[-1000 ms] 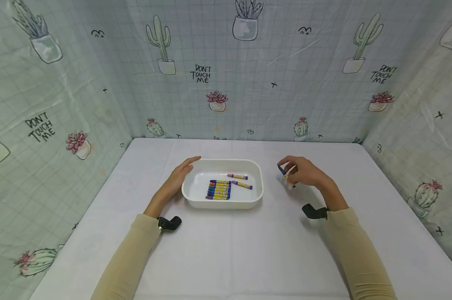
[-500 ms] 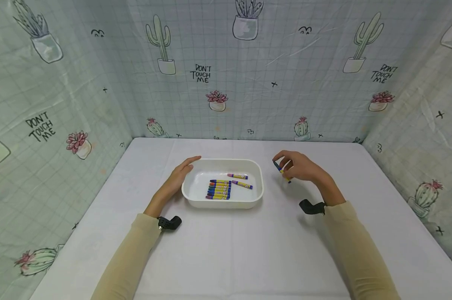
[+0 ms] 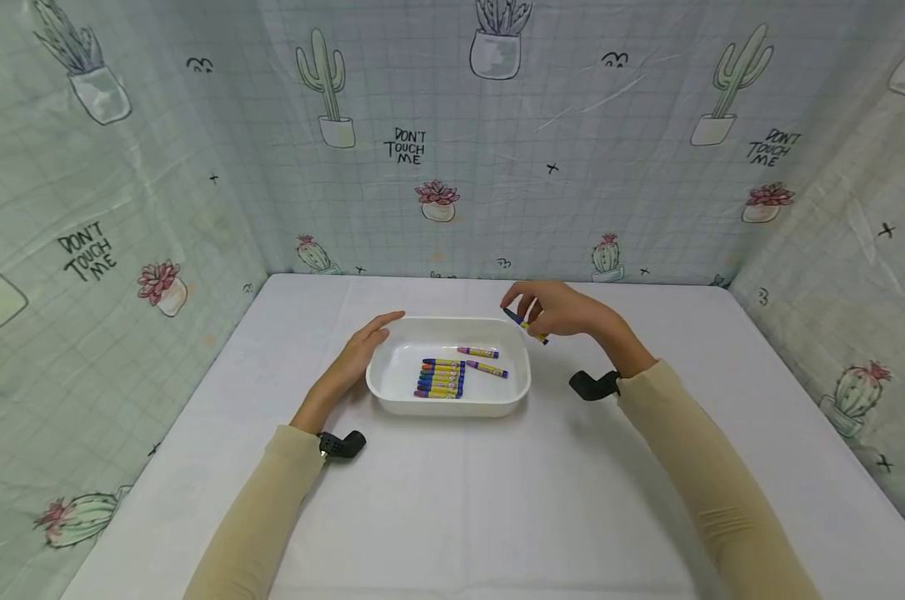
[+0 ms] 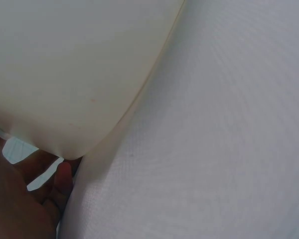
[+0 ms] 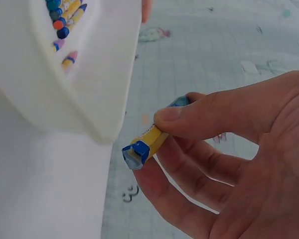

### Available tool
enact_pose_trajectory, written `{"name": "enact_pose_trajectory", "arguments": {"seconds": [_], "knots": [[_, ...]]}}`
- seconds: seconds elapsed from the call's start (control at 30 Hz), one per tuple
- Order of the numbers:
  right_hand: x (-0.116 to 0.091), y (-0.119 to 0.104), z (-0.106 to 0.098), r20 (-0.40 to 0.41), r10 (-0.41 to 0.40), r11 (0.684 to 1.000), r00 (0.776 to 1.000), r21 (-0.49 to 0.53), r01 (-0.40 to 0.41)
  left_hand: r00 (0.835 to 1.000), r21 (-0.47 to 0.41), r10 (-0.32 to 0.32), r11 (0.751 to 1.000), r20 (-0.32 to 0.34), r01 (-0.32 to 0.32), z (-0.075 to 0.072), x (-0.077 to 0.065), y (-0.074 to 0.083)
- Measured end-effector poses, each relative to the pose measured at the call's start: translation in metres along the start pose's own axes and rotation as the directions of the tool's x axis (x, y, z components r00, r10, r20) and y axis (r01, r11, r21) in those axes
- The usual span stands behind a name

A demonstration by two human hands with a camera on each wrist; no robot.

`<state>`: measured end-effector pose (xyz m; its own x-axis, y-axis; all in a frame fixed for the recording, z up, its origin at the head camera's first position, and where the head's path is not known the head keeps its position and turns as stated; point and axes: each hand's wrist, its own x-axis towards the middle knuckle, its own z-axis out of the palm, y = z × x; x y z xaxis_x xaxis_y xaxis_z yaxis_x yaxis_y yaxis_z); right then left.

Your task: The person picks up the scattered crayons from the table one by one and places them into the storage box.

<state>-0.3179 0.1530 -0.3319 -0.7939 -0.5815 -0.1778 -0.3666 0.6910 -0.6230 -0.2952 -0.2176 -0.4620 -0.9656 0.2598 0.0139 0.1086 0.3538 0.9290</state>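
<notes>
A white tray (image 3: 448, 408) stands on the table with several crayons in it. Most of them lie side by side in a row (image 3: 441, 379), and two pinkish crayons (image 3: 478, 352) lie apart at the right. My left hand (image 3: 355, 354) rests against the tray's left end, fingers stretched along the outside; the left wrist view shows fingers (image 4: 64, 179) by its wall. With thumb and fingertips my right hand (image 3: 565, 310) pinches a dark bluish crayon (image 5: 154, 137) in a yellow and blue wrapper. It is held tilted in the air beside the tray's far right corner.
White cloth covers the table (image 3: 452, 500). Behind and at both sides hangs a curtain (image 3: 452, 125) printed with cacti. Each wrist wears a black camera, one on the left (image 3: 342, 444) and one on the right (image 3: 593, 385).
My right hand has moved left and away from me with the crayon, from out beside the tray to near its far right corner. The left hand and tray stay put.
</notes>
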Motion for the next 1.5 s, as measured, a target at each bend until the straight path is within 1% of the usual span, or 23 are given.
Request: {"name": "enact_pose_trajectory", "arguments": {"seconds": [0.17, 0.27, 0.43, 0.53, 0.67, 0.73, 0.9, 1.03, 1.23, 1.5], "knots": [[0.024, -0.024, 0.006, 0.116, -0.049, 0.996, 0.992, -0.070, 0.057, 1.000, -0.009, 0.001, 1.000, -0.003, -0.001, 0.000, -0.001, 0.001], [0.037, -0.035, 0.012, 0.169, -0.059, 0.993, 0.984, -0.095, 0.076, 1.000, -0.003, 0.000, 1.000, -0.005, 0.000, 0.000, -0.001, 0.001], [0.058, -0.043, 0.022, 0.232, -0.050, 0.988, 0.971, -0.130, 0.082, 1.000, -0.005, -0.003, 1.000, -0.005, 0.003, 0.001, -0.002, 0.003], [0.069, -0.044, 0.028, 0.279, -0.050, 0.985, 0.959, -0.147, 0.094, 1.000, -0.008, -0.015, 1.000, -0.004, 0.015, 0.001, -0.002, 0.004], [0.080, -0.048, 0.035, 0.332, -0.043, 0.987, 0.942, -0.134, 0.093, 1.000, -0.011, -0.021, 1.000, 0.000, 0.021, 0.001, -0.001, 0.005], [0.084, -0.051, 0.038, 0.344, -0.031, 0.987, 0.938, -0.137, 0.083, 1.000, -0.012, -0.019, 1.000, 0.001, 0.019, 0.000, -0.001, 0.005], [0.093, -0.054, 0.049, 0.353, 0.010, 0.978, 0.936, -0.199, 0.064, 1.000, -0.009, -0.023, 1.000, 0.003, 0.023, -0.001, 0.000, 0.003], [0.100, -0.055, 0.056, 0.365, 0.018, 0.974, 0.931, -0.217, 0.066, 1.000, -0.001, -0.028, 1.000, 0.006, 0.028, -0.001, 0.000, 0.002], [0.104, -0.058, 0.065, 0.382, 0.022, 0.963, 0.924, -0.255, 0.082, 1.000, 0.010, -0.004, 1.000, 0.001, 0.004, -0.002, -0.001, 0.001], [0.107, -0.061, 0.074, 0.380, 0.049, 0.948, 0.924, -0.310, 0.077, 1.000, -0.007, 0.008, 1.000, 0.006, -0.008, -0.002, -0.001, 0.001]]}}
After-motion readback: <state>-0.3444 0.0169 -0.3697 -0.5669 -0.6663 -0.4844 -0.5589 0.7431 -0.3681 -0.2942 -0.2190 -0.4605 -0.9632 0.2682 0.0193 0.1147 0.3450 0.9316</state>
